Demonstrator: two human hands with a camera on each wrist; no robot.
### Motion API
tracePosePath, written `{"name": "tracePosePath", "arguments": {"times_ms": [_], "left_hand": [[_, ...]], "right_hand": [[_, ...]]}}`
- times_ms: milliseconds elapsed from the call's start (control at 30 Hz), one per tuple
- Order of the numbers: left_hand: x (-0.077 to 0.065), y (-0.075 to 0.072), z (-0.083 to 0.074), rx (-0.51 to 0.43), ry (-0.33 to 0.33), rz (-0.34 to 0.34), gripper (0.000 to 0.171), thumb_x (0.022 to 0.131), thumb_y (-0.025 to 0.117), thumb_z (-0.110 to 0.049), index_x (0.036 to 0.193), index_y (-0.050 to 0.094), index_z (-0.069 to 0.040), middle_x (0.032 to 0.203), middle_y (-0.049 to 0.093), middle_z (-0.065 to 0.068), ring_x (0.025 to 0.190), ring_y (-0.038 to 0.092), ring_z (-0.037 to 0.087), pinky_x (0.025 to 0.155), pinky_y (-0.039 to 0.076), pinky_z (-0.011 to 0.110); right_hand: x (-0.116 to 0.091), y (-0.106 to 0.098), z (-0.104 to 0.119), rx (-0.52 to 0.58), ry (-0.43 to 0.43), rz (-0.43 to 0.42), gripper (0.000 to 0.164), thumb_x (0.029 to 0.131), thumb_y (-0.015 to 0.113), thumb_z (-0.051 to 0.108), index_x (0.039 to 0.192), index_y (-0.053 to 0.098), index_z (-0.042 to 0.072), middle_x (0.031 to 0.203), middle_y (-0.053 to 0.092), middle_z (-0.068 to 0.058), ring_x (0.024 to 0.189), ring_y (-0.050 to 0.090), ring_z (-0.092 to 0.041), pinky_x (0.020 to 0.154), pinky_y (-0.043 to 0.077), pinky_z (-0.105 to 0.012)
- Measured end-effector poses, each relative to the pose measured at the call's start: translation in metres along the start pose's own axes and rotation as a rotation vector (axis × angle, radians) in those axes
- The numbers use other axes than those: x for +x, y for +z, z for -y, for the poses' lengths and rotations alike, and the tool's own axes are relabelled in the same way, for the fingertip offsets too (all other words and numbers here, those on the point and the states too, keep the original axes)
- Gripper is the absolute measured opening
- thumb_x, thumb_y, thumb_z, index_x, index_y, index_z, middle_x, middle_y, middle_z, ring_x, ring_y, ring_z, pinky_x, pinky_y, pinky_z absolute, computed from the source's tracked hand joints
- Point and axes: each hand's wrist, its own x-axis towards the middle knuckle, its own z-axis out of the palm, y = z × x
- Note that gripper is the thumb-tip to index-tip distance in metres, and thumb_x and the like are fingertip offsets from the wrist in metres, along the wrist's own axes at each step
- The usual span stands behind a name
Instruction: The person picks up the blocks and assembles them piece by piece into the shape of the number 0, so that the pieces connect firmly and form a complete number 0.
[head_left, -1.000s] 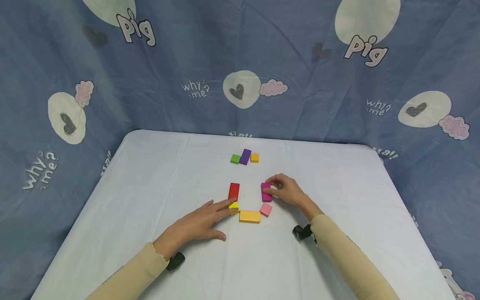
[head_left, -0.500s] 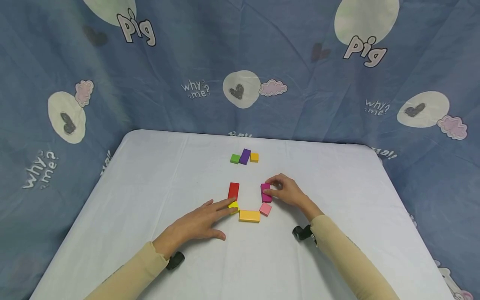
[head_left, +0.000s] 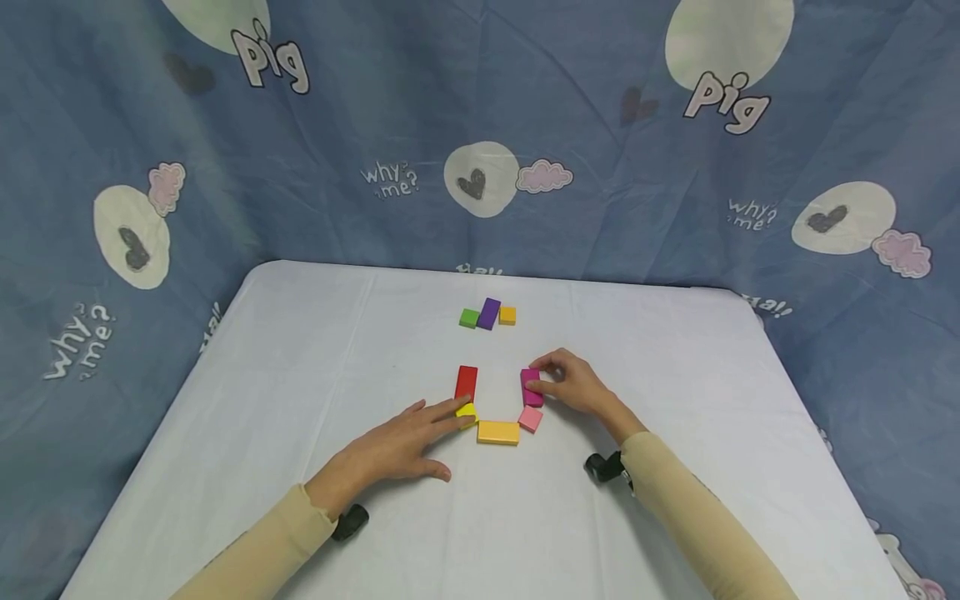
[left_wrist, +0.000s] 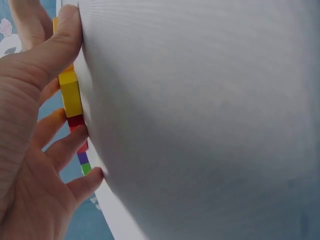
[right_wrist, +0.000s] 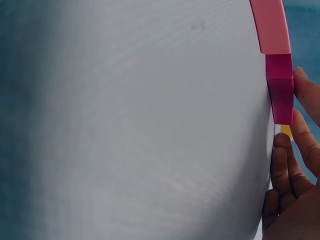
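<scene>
My right hand (head_left: 573, 383) pinches a magenta block (head_left: 529, 377) between thumb and fingers. This block lies on the white table, its near end against a small pink block (head_left: 530, 419); in the right wrist view the magenta block (right_wrist: 281, 95) meets the pink block (right_wrist: 274, 27). My left hand (head_left: 393, 446) is spread, its fingertips resting on or beside a red block (head_left: 466, 381) and a small yellow block (head_left: 467, 410), partly covering both. Between the yellow and pink blocks lies a long orange-yellow block (head_left: 498, 433). Together they form a U open towards the back.
Further back on the white table (head_left: 360, 333) a green block (head_left: 469, 318), a purple block (head_left: 489, 314) and a small orange block (head_left: 507, 316) lie in a row. Behind the table hangs a blue patterned curtain (head_left: 315, 200).
My right hand has slid the magenta block slightly towards me, closing the small gap to the pink block. The left hand has stayed in place.
</scene>
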Motion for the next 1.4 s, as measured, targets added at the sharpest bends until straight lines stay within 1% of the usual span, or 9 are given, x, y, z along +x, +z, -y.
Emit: {"name": "tracePosePath", "arguments": {"times_ms": [200,367,500,567,667,767,867,1067,1400], "left_hand": [[0.001,-0.002,-0.001,-0.004,0.005,-0.004,0.084,0.078,0.08,-0.045,0.149,0.043,-0.022,0.161,0.023,0.002,0.142,0.031,0.02,0.113,0.023,0.054],[0.0,-0.001,-0.001,-0.006,-0.003,0.006,0.085,0.078,0.079,-0.045,0.15,0.042,-0.022,0.161,0.022,0.001,0.142,0.031,0.02,0.113,0.022,0.055],[-0.002,0.001,0.0,-0.01,-0.01,0.013,0.085,0.078,0.079,-0.045,0.15,0.041,-0.021,0.161,0.021,0.002,0.142,0.03,0.021,0.113,0.022,0.055],[-0.003,0.002,0.001,-0.014,-0.011,0.014,0.085,0.078,0.079,-0.046,0.15,0.041,-0.021,0.161,0.021,0.002,0.142,0.03,0.022,0.113,0.022,0.055],[-0.003,0.002,0.001,-0.022,-0.004,0.009,0.085,0.078,0.079,-0.045,0.15,0.042,-0.02,0.161,0.021,0.003,0.143,0.03,0.022,0.113,0.022,0.055],[-0.002,0.001,0.001,-0.017,0.009,0.002,0.085,0.078,0.079,-0.045,0.15,0.042,-0.02,0.161,0.022,0.003,0.142,0.03,0.022,0.113,0.022,0.056],[0.0,0.0,0.002,-0.012,0.022,-0.006,0.084,0.078,0.079,-0.045,0.149,0.042,-0.02,0.161,0.022,0.003,0.142,0.031,0.022,0.112,0.023,0.057],[0.001,0.0,0.002,-0.014,0.031,-0.006,0.084,0.078,0.079,-0.045,0.149,0.042,-0.02,0.161,0.022,0.003,0.142,0.031,0.022,0.112,0.023,0.058],[0.001,0.0,0.001,-0.012,0.022,-0.007,0.084,0.078,0.08,-0.044,0.149,0.043,-0.019,0.161,0.022,0.004,0.142,0.031,0.022,0.112,0.023,0.058]], "right_hand": [[0.0,-0.001,0.0,0.002,0.004,-0.003,0.033,0.085,0.078,0.028,0.114,0.069,0.014,0.112,0.06,-0.003,0.108,0.053,-0.022,0.098,0.045,-0.042],[-0.002,-0.002,0.002,0.031,0.032,0.001,0.039,0.09,0.071,0.037,0.121,0.066,0.015,0.115,0.061,-0.001,0.11,0.054,-0.02,0.098,0.046,-0.042],[-0.008,-0.006,0.008,0.041,-0.037,-0.031,0.039,0.094,0.066,0.036,0.125,0.064,0.012,0.116,0.063,-0.004,0.107,0.057,-0.022,0.094,0.048,-0.044],[-0.015,-0.007,0.011,-0.016,-0.113,-0.058,0.038,0.094,0.066,0.032,0.125,0.064,0.011,0.118,0.062,-0.006,0.109,0.056,-0.024,0.095,0.047,-0.046],[-0.032,-0.008,0.015,-0.212,-0.229,-0.074,0.04,0.094,0.067,0.032,0.128,0.063,0.012,0.126,0.059,-0.006,0.117,0.053,-0.025,0.099,0.044,-0.048],[-0.053,-0.006,0.019,-0.437,-0.343,-0.048,0.046,0.093,0.066,0.037,0.134,0.06,0.016,0.137,0.052,-0.007,0.128,0.046,-0.026,0.103,0.04,-0.049],[-0.072,-0.001,0.02,-0.577,-0.431,-0.019,0.053,0.094,0.063,0.041,0.141,0.054,0.017,0.146,0.045,-0.01,0.134,0.04,-0.028,0.104,0.039,-0.05],[-0.093,0.007,0.019,-0.666,-0.429,0.042,0.06,0.096,0.057,0.045,0.149,0.043,0.021,0.153,0.037,-0.009,0.135,0.04,-0.029,0.103,0.04,-0.049],[-0.096,0.012,0.018,-0.694,-0.414,0.084,0.062,0.096,0.059,0.042,0.151,0.04,0.018,0.153,0.037,-0.008,0.129,0.047,-0.027,0.099,0.045,-0.047]]}}
